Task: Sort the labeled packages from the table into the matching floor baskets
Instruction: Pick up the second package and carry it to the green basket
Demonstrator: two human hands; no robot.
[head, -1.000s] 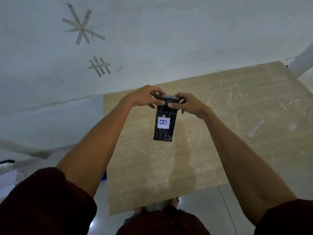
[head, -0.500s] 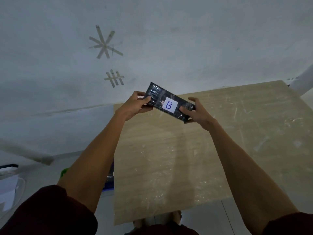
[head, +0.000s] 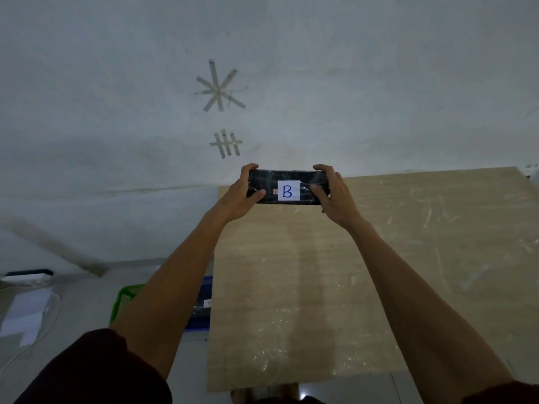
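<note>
A black plastic-wrapped package [head: 287, 186] with a white label marked "B" is held level in front of me, above the far left edge of the table [head: 364, 272]. My left hand [head: 243, 192] grips its left end and my right hand [head: 335, 195] grips its right end, thumbs on the front face. On the floor to the left of the table, a green basket [head: 124, 301] and a blue basket [head: 201, 319] show partly behind my left forearm. The blue one holds a dark package with a white label.
The light wooden table top fills the right half of the view and bears scuffs. A white wall with tape marks [head: 220, 88] rises behind. White paper and a cable [head: 26, 319] lie on the floor at the far left.
Both hands have turned the package from hanging upright to lying level, label facing me. It has risen and shifted toward the wall. The view has tilted, revealing the baskets on the floor.
</note>
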